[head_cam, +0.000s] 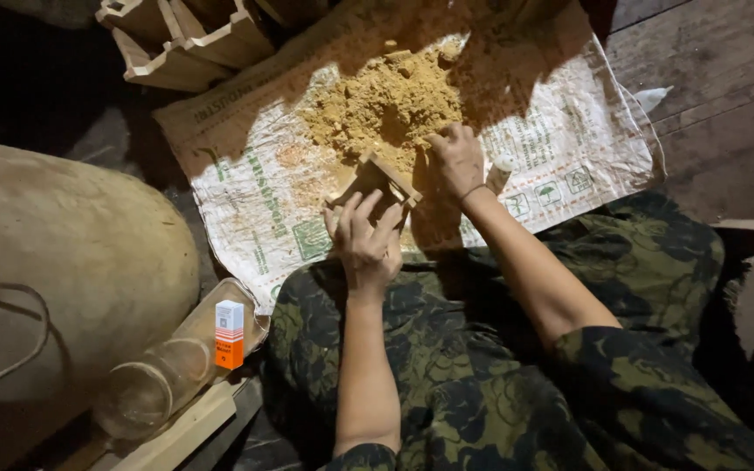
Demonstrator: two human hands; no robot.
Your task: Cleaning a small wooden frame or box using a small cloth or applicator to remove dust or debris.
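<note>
Yellow-brown crumbly clay heap (386,105) lies on a white woven sack (569,148); the right hand (457,159) digs in, fingers curled, while the left hand (365,240) clamps a small wooden frame mould (375,181).

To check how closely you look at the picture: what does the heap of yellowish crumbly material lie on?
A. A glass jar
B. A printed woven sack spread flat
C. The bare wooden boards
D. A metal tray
B: the yellowish heap lies on a white printed sack spread flat, with the right hand at the heap's edge and the left hand on a small wooden frame.
</note>
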